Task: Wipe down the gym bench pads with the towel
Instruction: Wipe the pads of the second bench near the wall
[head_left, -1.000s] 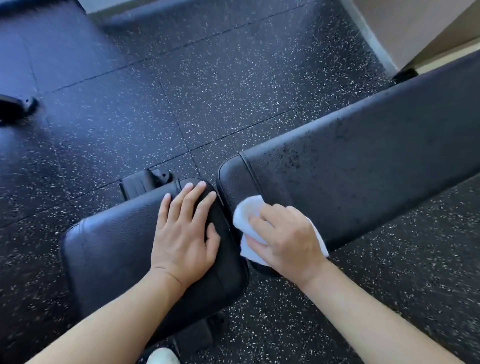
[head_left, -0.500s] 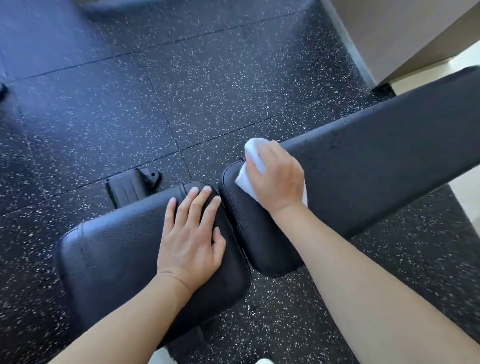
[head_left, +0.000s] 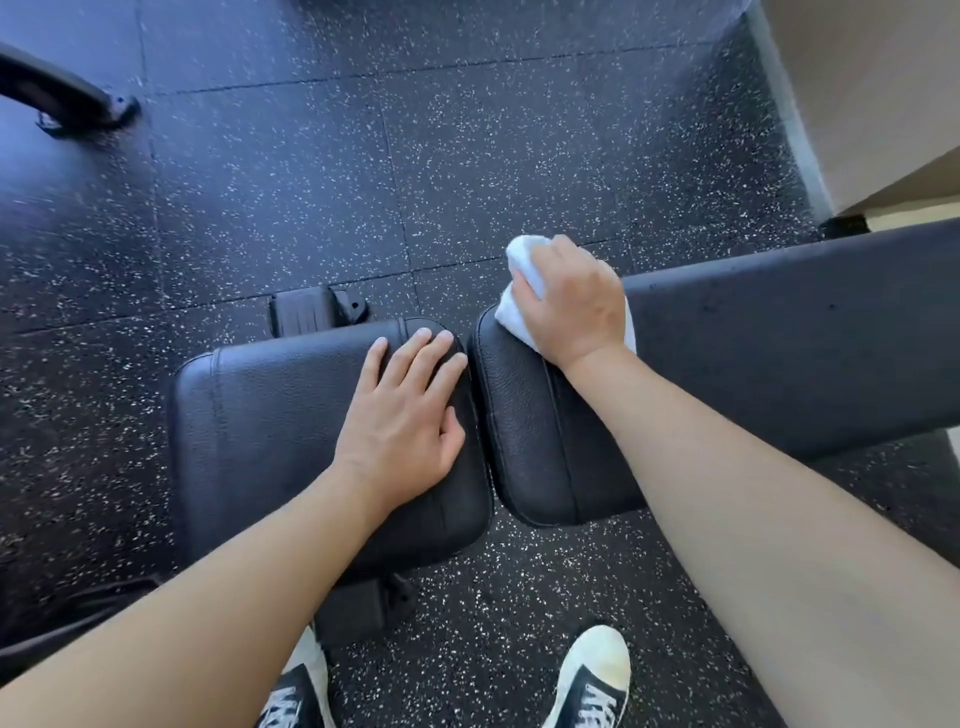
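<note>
Two black padded sections of a gym bench lie end to end. The short seat pad (head_left: 260, 426) is on the left and the long back pad (head_left: 779, 353) runs off to the right. My left hand (head_left: 405, 421) rests flat on the seat pad's right end, fingers straight. My right hand (head_left: 571, 301) grips a crumpled white towel (head_left: 522, 260) and presses it on the far corner of the back pad, near the gap between the pads. Most of the towel is hidden under that hand.
Black speckled rubber floor tiles (head_left: 467, 156) surround the bench. A black bench foot (head_left: 311, 312) sticks out behind the seat pad. A dark machine leg (head_left: 67, 98) sits at the far left. A beige wall (head_left: 883, 104) stands at the right. My sneakers (head_left: 592, 680) are below.
My right hand has carried the towel from the near edge of the back pad across to its far corner. My left hand has stayed flat on the seat pad.
</note>
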